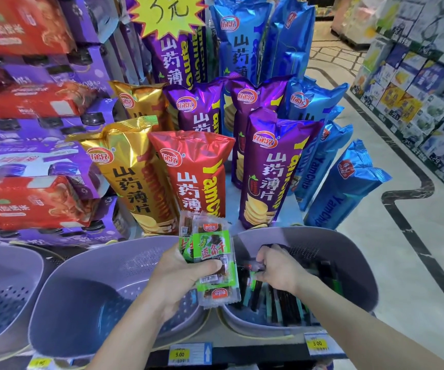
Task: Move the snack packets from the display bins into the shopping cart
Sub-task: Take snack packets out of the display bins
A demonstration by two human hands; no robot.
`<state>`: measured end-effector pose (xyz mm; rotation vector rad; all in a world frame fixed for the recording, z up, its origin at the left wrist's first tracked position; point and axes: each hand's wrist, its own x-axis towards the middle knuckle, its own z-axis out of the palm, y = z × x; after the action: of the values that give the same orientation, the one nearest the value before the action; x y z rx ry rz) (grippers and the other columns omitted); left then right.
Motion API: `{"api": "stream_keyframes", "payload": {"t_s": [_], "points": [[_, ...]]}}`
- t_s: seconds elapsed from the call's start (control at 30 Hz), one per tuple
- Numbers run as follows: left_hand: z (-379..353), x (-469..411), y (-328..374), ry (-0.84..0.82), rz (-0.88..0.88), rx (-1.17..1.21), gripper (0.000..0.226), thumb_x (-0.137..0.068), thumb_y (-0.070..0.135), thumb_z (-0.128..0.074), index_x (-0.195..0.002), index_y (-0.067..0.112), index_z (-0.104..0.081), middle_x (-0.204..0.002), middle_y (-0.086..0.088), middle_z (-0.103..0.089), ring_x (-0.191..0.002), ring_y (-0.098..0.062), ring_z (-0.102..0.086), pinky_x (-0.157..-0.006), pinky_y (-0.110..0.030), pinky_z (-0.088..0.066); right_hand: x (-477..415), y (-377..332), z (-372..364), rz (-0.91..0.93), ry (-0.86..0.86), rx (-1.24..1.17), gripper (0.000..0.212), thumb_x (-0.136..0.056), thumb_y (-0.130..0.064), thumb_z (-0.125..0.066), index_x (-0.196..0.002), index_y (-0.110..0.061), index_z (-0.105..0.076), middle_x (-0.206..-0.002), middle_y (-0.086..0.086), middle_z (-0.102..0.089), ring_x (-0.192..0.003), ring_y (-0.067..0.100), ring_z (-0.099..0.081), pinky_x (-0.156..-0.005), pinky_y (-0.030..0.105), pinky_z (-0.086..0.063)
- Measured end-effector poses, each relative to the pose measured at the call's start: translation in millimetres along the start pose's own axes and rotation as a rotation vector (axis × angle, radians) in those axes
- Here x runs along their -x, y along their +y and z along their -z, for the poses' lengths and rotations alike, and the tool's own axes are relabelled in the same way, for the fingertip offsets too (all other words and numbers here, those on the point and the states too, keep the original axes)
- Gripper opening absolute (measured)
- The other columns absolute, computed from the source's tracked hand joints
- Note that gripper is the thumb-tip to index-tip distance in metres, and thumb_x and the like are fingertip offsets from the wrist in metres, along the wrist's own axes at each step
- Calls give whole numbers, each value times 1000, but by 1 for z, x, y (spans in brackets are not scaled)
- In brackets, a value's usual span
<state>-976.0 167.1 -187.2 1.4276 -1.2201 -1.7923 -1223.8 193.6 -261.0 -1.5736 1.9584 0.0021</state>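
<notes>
The left hand (186,273) is gripping a stack of green, clear-edged snack packets (213,260). Just beside it, the right hand (277,271) is pinching dark packets (282,303) inside the purple bin (362,263) under it. Tall chip bags (197,172) are standing beyond both hands.

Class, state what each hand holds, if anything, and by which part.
Left hand grips a stack of packets round the middle. Right hand pinches a dark packet in the bin; which part cannot be told.

Gripping a stack of snack packets (213,259) in the left hand (178,273), thumb across the front; pinching a dark packet (253,266) with the right hand (278,271), knuckles up. Bare forearms stretched forward.
</notes>
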Motion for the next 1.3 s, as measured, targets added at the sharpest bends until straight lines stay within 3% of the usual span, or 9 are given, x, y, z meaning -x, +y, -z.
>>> {"api": "stream_keyframes", "payload": {"t_s": [0.17,0.3,0.47,0.57,0.67,0.8,0.93,1.13,1.3], "points": [[0,0,1,-7,-2,2,41,-79,-1,-87,-114,17,-75,-101,-2,-83,-90,-17,-80,-62,-20,-60,0,-9,-6,13,58,51,23,-93,-43,-70,-102,-28,-56,-114,3,-50,-114,28,-51,-98,38,-45],[0,0,1,-11,6,4,40,-80,0,-87,-114,17,-74,-102,-3,-83,-91,-19,-81,-62,-22,-60,-6,-17,-13,-12,51,235,44,-85,-61,-70,-111,-25,-65,-121,5,-52,-119,32,-43,-100,45,-38],[-1,-1,1,-14,0,-2,40,-81,2,-87,-114,19,-75,-103,-3,-83,-94,-21,-81,-68,-27,-62,-7,-20,-18,42,67,182,31,-85,-48,-76,-91,-26,-55,-113,3,-48,-112,28,-37,-95,43,-34],[-1,0,2,-11,0,-1,39,-81,2,-87,-114,18,-74,-103,-3,-83,-94,-21,-81,-69,-28,-62,-5,-20,-16,36,71,35,32,-82,-42,-81,-79,-27,-53,-97,-4,-47,-102,25,-36,-88,40,-36],[-1,1,2,-10,-5,1,38,-81,1,-87,-114,17,-74,-102,-3,-83,-92,-20,-81,-64,-23,-61,-3,-23,-15,3,46,-139,36,-81,-32,-82,-70,-26,-49,-97,2,-58,-98,28,-48,-89,41,-48],[-2,1,2,-6,-4,5,38,-81,1,-87,-113,17,-75,-102,-3,-83,-91,-19,-81,-63,-24,-61,1,-19,-7,59,33,-377,26,-82,-13,-82,-75,-25,-59,-86,-3,-66,-78,15,-60,-81,36,-55],[-1,1,1,-3,-2,3,40,-80,2,-87,-114,19,-74,-103,-2,-83,-93,-19,-81,-69,-27,-60,11,-9,12,80,57,-663,17,-88,-13,-79,-97,-24,-69,-102,-3,-70,-80,12,-66,-73,28,-56],[-3,5,1,15,-3,-13,43,-78,1,-88,-116,17,-74,-104,-4,-83,-96,-22,-80,-86,-43,-61,39,3,38,84,120,-914,18,-92,-21,-78,-104,-34,-76,-109,-18,-76,-99,0,-70,-75,16,-54],[-7,15,1,45,-17,-3,42,-80,-2,-86,-117,12,-73,-103,-7,-83,-94,-24,-81,-73,-35,-63,58,10,44,132,144,-1151,24,-98,-11,-69,-99,-32,-79,-102,-13,-79,-88,0,-74,-62,8,-53]]}}
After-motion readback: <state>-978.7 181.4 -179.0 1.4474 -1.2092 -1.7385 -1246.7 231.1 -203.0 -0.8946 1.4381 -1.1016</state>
